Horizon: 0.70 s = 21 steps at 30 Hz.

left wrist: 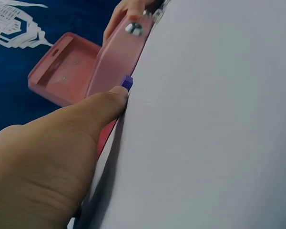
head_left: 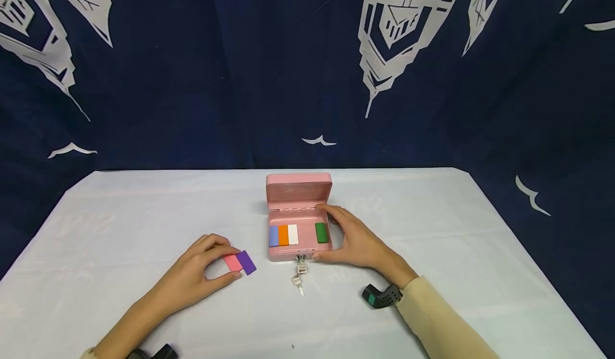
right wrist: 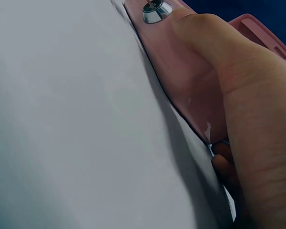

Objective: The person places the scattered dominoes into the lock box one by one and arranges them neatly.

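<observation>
My left hand (head_left: pixel 199 268) is left of the pink metal cash box (head_left: pixel 288 254), thumb and forefinger pinching a pink block (head_left: pixel 233 263) and a purple block (head_left: pixel 246 263) side by side. In the left wrist view the thumb tip lies against the end of the purple block (left wrist: pixel 127 82). My right hand (head_left: pixel 357 241) grips the box's right side, thumb on the front wall by the lock (right wrist: pixel 156 12) and fingers toward the back. The lid (head_left: pixel 299 190) stands raised. Inside are blue (head_left: pixel 273 236), orange (head_left: pixel 283 235) and white (head_left: pixel 293 234) blocks at the left, and a green block (head_left: pixel 321 232) at the right.
Keys (head_left: pixel 298 281) hang from the lock at the box's front onto the white-covered table (head_left: pixel 216 327). A dark blue curtain (head_left: pixel 288 81) with white printing stands behind the table's far edge. Each wrist wears a black device (head_left: pixel 381 296).
</observation>
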### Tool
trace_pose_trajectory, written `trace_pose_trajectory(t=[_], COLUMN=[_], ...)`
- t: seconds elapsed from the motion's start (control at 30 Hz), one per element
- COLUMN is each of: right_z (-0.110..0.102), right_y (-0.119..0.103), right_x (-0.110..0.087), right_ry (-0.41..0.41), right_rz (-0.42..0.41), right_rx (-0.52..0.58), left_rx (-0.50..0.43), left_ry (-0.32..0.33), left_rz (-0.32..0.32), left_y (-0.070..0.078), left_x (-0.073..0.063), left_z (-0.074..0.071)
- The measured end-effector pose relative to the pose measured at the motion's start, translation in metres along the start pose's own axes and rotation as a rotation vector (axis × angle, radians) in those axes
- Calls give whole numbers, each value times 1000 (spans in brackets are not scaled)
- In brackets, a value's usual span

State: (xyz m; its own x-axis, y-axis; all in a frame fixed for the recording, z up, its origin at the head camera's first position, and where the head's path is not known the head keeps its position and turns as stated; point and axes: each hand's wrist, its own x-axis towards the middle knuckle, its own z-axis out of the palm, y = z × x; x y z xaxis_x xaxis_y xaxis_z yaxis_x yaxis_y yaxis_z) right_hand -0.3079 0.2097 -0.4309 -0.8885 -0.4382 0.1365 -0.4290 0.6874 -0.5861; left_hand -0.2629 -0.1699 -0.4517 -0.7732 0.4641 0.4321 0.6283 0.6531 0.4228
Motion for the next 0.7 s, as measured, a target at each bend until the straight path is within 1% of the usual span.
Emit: trace_pose_trajectory(t=[0.07, 0.17, 0.27, 0.4, 0.53, 0.6, 0.7], right_z=[-4, -9, -13, -12, -8, -7, -4], right_y=[3, 8, 13, 17, 18, 19, 21], right_x=[5, 10, 13, 13, 13, 14, 16], right_ry=[6, 17, 30, 23, 21, 24, 30], right_rz=[-1, -5, -7, 1, -2, -8, -14], right_rx=[-3, -1, 2, 22, 42, 48, 53], left_rx=[3, -8, -26, -67, -139, -178, -210], left_ry=[3, 25, 32, 23, 47, 62, 70], left_rz=[1, 8, 13, -2, -19, -26, -14], left_y=[1, 2, 1, -1, -4, -2, 6], left_x=[7, 17, 24, 29, 35, 41, 52], left_z=[4, 9, 12, 12, 9, 9, 12])
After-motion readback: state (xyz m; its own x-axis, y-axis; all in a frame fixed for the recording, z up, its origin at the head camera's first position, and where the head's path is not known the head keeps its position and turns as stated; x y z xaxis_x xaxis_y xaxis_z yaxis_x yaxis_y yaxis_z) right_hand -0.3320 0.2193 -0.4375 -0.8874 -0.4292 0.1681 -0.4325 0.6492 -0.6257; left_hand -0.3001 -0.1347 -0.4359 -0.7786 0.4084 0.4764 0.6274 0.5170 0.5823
